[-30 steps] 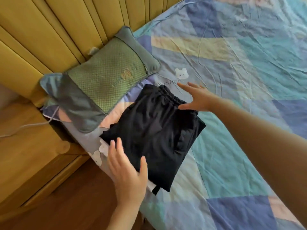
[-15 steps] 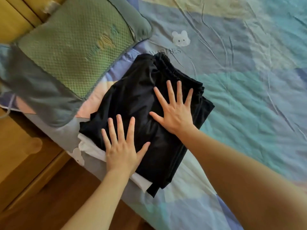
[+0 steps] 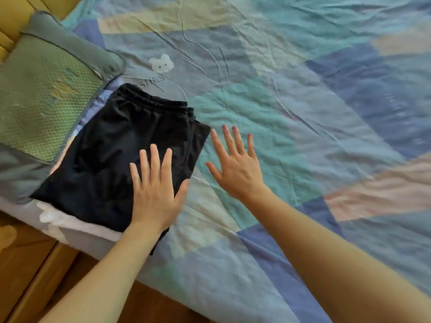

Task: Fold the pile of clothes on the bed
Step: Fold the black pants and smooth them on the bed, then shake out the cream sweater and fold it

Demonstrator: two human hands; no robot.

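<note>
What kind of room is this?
Most likely a bedroom. There is a bed with a patchwork bedspread, a green pillow against the headboard, and folded black shorts lying on it.

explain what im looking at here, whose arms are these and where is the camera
There is no machine here: these are a person's two bare arms, filmed by one wide-angle camera worn on their head, looking forward and down. The surface is a bed with a wrinkled patchwork sheet in blue, teal and cream. A folded black garment with an elastic waistband lies near the bed's edge, on top of something white. A green textured pillow with grey trim lies beside it. The left hand rests flat on the black garment. The right hand is spread open over the sheet. Neither hand holds anything.
</note>
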